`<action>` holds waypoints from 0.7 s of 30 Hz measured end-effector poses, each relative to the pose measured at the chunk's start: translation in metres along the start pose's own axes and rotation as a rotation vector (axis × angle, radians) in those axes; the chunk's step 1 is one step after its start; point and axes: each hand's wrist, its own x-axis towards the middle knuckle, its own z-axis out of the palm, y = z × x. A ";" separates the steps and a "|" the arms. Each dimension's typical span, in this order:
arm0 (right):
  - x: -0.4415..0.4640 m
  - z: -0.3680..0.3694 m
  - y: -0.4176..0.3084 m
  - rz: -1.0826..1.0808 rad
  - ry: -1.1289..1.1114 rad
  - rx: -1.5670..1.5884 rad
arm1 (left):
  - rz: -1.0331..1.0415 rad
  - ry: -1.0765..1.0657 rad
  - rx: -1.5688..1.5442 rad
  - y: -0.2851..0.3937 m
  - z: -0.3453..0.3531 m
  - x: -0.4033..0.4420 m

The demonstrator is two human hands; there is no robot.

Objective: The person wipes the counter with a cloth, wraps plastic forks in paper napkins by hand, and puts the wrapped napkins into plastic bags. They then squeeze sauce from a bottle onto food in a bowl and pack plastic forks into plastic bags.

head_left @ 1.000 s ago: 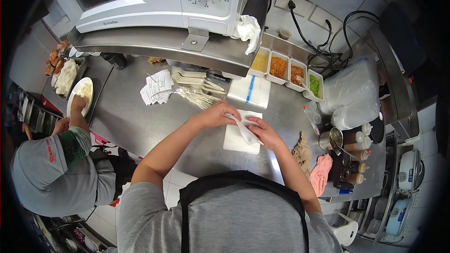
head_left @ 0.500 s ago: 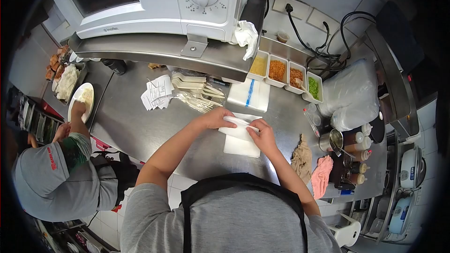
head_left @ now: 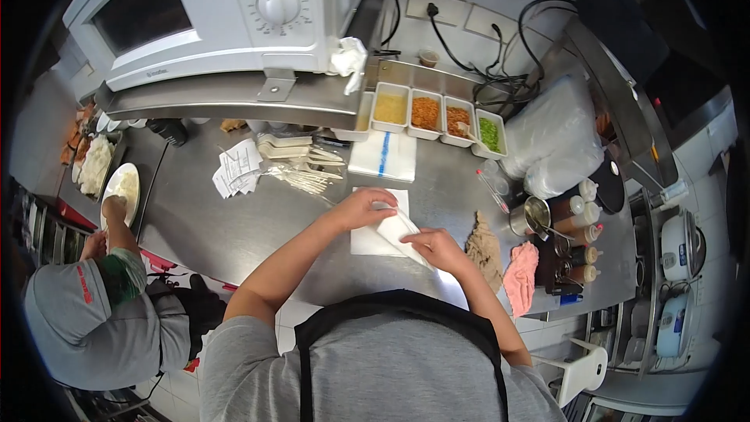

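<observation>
A folded white paper napkin (head_left: 397, 230) slants between my hands above the steel counter. My left hand (head_left: 364, 209) pinches its upper left end, fingers curled over the edge. Lower down on the right, my right hand (head_left: 442, 250) grips the other side, thumb and fingers pressed together on it. Whether anything is wrapped inside cannot be seen. Beneath it lies another flat white napkin (head_left: 367, 244). Just beyond my hands is a stack of white cloths with a blue stripe (head_left: 400, 158). Pale plastic cutlery (head_left: 301, 162) lies to the left of that stack.
Printed slips (head_left: 237, 168) lie left of the cutlery. Food tubs (head_left: 424, 112) line the back wall below the microwave shelf (head_left: 234, 104). On the right are cloths (head_left: 519, 280), sauce bottles (head_left: 582, 219) and a metal pot (head_left: 531, 217). A co-worker (head_left: 86, 305) handles a plate (head_left: 123, 187) at left.
The napkin between my hands has turned from nearly level to a steeper slant. My right hand has moved down with its end. The whole view has shifted, with the counter items appearing farther left.
</observation>
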 end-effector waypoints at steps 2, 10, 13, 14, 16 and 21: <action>-0.028 -0.006 0.010 0.073 0.052 0.098 | 0.007 0.225 0.432 -0.001 0.009 -0.004; -0.114 -0.004 0.111 0.352 0.481 0.438 | -0.099 -0.181 0.476 0.004 0.025 0.031; -0.122 -0.010 0.123 0.332 0.570 0.385 | -0.065 -0.140 0.472 0.024 0.038 0.074; -0.126 -0.010 0.129 0.350 0.586 0.427 | -0.054 -0.017 0.545 0.031 0.040 0.085; -0.134 -0.014 0.134 0.392 0.623 0.504 | -0.023 0.230 0.681 0.047 0.049 0.108; -0.151 -0.009 0.156 0.375 0.797 1.131 | 0.420 0.216 0.690 0.067 0.128 0.129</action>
